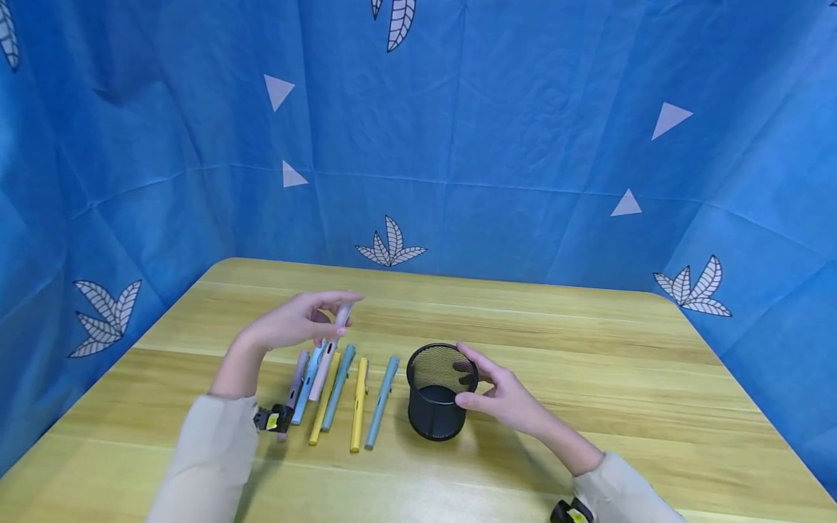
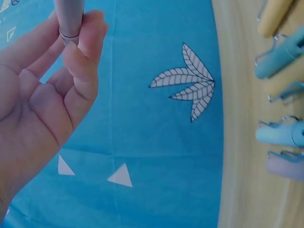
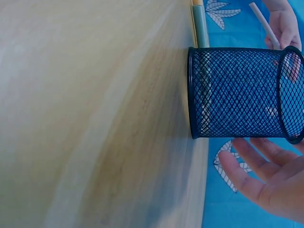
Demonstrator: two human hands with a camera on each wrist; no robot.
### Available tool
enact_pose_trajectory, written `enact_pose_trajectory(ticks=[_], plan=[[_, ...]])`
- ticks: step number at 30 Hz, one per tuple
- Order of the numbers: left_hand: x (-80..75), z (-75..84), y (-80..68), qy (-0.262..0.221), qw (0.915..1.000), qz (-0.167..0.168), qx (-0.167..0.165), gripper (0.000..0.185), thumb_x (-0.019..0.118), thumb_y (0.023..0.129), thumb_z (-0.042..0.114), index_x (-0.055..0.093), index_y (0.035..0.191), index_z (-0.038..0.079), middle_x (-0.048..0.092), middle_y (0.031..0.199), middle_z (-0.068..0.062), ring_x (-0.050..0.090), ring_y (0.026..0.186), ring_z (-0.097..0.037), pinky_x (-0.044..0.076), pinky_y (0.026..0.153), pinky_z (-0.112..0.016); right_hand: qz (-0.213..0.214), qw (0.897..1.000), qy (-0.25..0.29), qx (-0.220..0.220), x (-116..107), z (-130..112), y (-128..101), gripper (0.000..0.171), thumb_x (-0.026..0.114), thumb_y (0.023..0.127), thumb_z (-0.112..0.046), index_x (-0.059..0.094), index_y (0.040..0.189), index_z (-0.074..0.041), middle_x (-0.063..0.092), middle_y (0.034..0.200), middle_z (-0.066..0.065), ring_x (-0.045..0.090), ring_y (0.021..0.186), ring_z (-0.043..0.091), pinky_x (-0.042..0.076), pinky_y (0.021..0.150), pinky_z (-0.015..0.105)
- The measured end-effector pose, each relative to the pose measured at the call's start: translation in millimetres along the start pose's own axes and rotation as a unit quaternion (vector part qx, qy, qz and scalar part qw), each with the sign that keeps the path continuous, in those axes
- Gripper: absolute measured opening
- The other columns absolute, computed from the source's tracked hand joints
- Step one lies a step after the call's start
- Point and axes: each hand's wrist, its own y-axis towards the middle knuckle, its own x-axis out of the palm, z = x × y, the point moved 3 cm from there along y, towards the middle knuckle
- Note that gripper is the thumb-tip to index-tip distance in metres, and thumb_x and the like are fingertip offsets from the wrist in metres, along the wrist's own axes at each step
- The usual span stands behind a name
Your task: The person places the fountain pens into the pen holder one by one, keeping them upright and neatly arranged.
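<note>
My left hand [image 1: 307, 319] pinches a pale pink pen [image 1: 330, 356] by its upper end and holds it tilted above a row of pens [image 1: 346, 396] lying on the wooden table [image 1: 588, 349]. In the left wrist view my fingertips [image 2: 85, 33] grip the pen's end [image 2: 69, 19]. A black mesh pen cup [image 1: 437, 392] stands upright to the right of the row. My right hand [image 1: 497, 388] curls round the cup's right side, with fingers at its rim. The right wrist view shows the cup [image 3: 237, 92] with my fingers [image 3: 259, 175] beside it.
The row holds yellow, blue and lilac pens [image 2: 285, 133] side by side. Blue cloth with leaf prints [image 1: 391, 243] walls in the table on three sides. A small black wrist device [image 1: 273, 419] sits at my left sleeve.
</note>
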Motion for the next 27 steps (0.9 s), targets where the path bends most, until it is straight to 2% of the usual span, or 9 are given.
enact_pose_trajectory(ticks=[11,15,19,27], plan=[[3.5,17.3,14.6,-0.030,0.9989,0.019,0.029,0.057,0.058,0.086,0.005,0.034,0.137,0.007,0.056,0.101,-0.015,0.060,0.077,-0.027,0.050,0.060,-0.038,-0.005,1.000,0.008,0.006,-0.1,0.5,0.7,0.071,0.062,0.084,-0.010,0.020,0.139,0.004,0.039,0.125,0.034,0.045,0.106,0.045,0.052,0.067,0.037],[5.2,25.8,21.7,-0.047,0.9976,0.030,0.041,0.058,0.058,0.085,0.002,0.033,0.137,0.008,0.055,0.103,-0.017,0.061,0.080,-0.026,0.050,0.065,-0.043,-0.004,1.000,0.011,0.005,0.1,0.9,0.9,0.071,0.063,0.084,-0.010,0.021,0.139,0.004,0.039,0.125,0.035,0.045,0.106,0.046,0.052,0.066,0.040],[9.2,33.9,31.1,-0.054,0.9966,0.033,0.053,0.058,0.058,0.085,0.002,0.034,0.137,0.008,0.055,0.109,-0.021,0.062,0.083,-0.024,0.050,0.067,-0.046,-0.002,1.000,0.009,0.003,0.0,1.7,0.5,0.070,0.063,0.084,-0.010,0.021,0.139,0.004,0.040,0.125,0.034,0.045,0.106,0.045,0.052,0.066,0.038],[19.5,47.4,46.1,-0.057,0.9951,0.039,0.071,0.059,0.059,0.085,0.000,0.034,0.138,0.011,0.055,0.110,-0.019,0.062,0.084,-0.026,0.051,0.066,-0.037,-0.002,1.000,0.009,0.001,0.6,0.8,0.9,0.070,0.062,0.084,-0.009,0.021,0.139,0.004,0.039,0.125,0.034,0.045,0.106,0.045,0.052,0.066,0.040]])
